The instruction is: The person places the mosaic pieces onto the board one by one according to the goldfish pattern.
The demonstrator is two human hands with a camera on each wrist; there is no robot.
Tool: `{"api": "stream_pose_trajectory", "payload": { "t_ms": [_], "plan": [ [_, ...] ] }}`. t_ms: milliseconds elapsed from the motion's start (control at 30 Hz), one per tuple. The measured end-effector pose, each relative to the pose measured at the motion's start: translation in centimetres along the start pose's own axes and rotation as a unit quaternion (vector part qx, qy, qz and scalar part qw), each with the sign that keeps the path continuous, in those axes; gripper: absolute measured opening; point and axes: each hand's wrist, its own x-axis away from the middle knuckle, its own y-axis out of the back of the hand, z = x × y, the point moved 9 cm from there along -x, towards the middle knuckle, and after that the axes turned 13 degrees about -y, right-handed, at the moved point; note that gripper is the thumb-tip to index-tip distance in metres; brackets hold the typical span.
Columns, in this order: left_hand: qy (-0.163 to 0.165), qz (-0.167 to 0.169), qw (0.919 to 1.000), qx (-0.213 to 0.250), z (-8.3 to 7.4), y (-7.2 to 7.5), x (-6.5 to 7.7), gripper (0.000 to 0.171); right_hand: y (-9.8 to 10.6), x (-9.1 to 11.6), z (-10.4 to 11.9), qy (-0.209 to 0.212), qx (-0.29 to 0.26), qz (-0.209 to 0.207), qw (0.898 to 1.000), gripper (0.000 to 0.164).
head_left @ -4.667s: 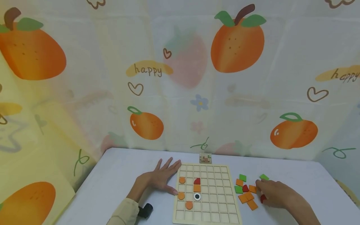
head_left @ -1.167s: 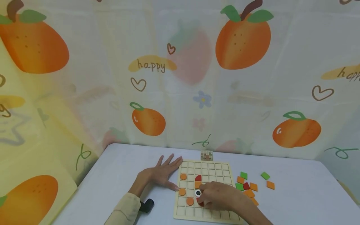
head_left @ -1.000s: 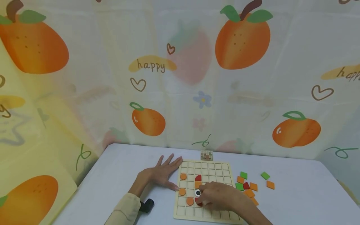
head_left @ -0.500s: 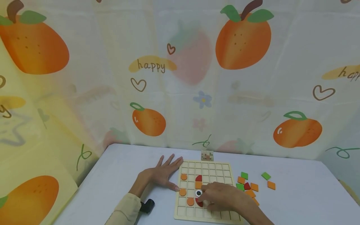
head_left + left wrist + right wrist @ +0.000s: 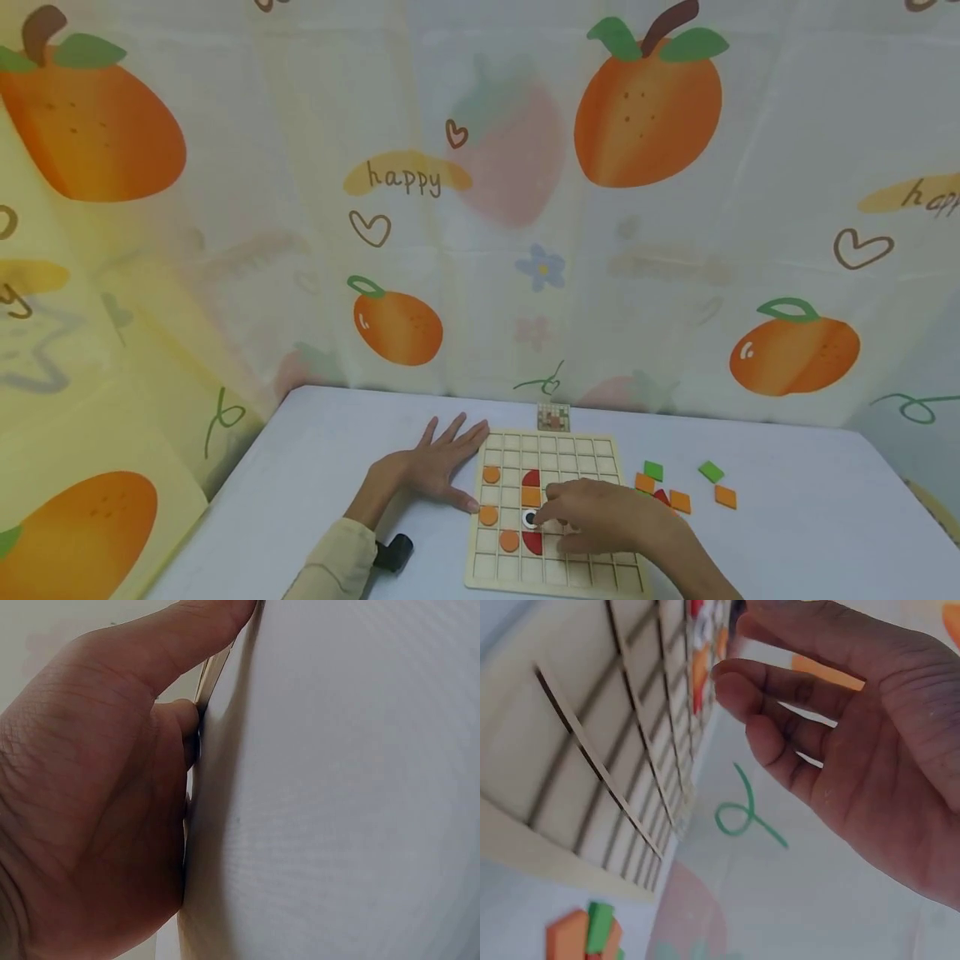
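- Board [image 5: 553, 570] sits low in my head view; its third column holds, far to near, a red quarter tile [image 5: 532, 478], an orange square [image 5: 531, 497], a white eye disc [image 5: 528, 521] and a second red quarter tile [image 5: 532, 543], which looks flat in its cell; three orange discs [image 5: 491, 475] lie to the left of that column; the left hand [image 5: 438, 468] is spread beside the board, touching its left edge; the right hand [image 5: 603, 515] hangs over the grid, one fingertip across the eye disc, contact I cannot tell; loose tiles [image 5: 679, 501] lie off to the right.
- My left wrist view gives the palm side, thumb at the board's edge; I see nothing gripped, though the fingertips are hidden.
- My right wrist view shows fingers loosely bent, with no tile pinched that I can see; I judge the step to be seating the nearer red quarter tile, about finished; next, I reckon, calls for lifting clear without dragging the eye disc, then picking one loose tile.
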Motion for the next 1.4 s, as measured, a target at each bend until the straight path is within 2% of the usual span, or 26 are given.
{"api": "stream_pose_trajectory", "payload": {
  "t_ms": [167, 367, 600, 800, 1067, 1300, 1400],
  "plan": [
    [0.003, -0.002, 1.0, -0.001, 0.3, -0.1, 0.1, 0.118, 2.2, 0.9, -1.7, -0.01, -0.05, -0.016, 0.999, 0.036],
    [0.005, 0.002, 1.0, -0.003, 0.6, -0.1, 0.0, 0.119, 4.9, 2.1, -4.3, -0.045, -0.088, -0.037, 0.994, 0.039],
    [0.005, 0.002, 0.9999, -0.009, 0.8, -0.1, 0.0, 0.119, 8.0, 3.2, -7.1, -0.077, -0.108, -0.068, 0.989, 0.045],
    [0.007, 0.002, 1.0, -0.004, 0.6, 0.2, 0.0, 0.119, 9.7, 3.7, -9.0, -0.089, -0.111, -0.096, 0.985, 0.045],
    [0.004, -0.002, 1.0, 0.001, 0.5, 0.3, 0.1, 0.119, 9.9, 3.8, -11.1, -0.084, -0.106, -0.119, 0.984, 0.046],
    [-0.002, -0.008, 0.9998, 0.02, -0.1, 0.1, 0.0, 0.118, 8.7, 3.5, -13.3, -0.1, -0.095, -0.128, 0.982, 0.041],
    [-0.001, -0.012, 0.9996, 0.025, -0.1, 0.0, 0.0, 0.118, 8.0, 3.1, -13.9, -0.113, -0.094, -0.116, 0.982, 0.038]
  ]
}}
